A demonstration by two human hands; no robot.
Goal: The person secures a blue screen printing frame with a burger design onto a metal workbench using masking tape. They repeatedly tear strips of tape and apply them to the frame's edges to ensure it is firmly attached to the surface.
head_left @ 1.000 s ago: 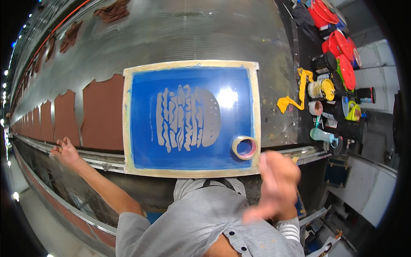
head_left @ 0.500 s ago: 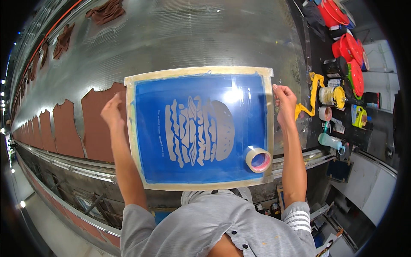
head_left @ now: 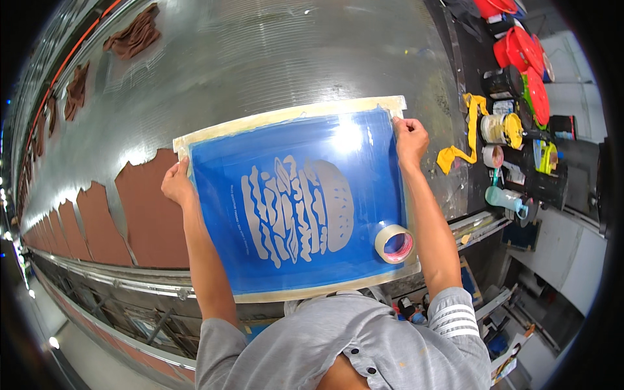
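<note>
A screen-printing frame lies across the table in front of me, its mesh coated blue and its borders covered with pale tape. A grey hamburger-shaped stencil shows in the mesh, turned on its side. On the lower right corner of the mesh rests a roll of packing tape. My left hand is closed on the frame's left border, near the upper corner. My right hand pinches the right border near its upper corner. The fingertips under the edges are hidden.
Brown fabric pieces lie in a row along the table to the left. Crumpled brown cloths sit on the far side. At right stand red-lidded buckets, a yellow-rimmed tub and a yellow cloth. A metal rail runs along the near edge.
My left hand has come to the frame's left border and closed there. My right hand has closed on the right border. In the picture, the frame sits more tilted, left side lower.
</note>
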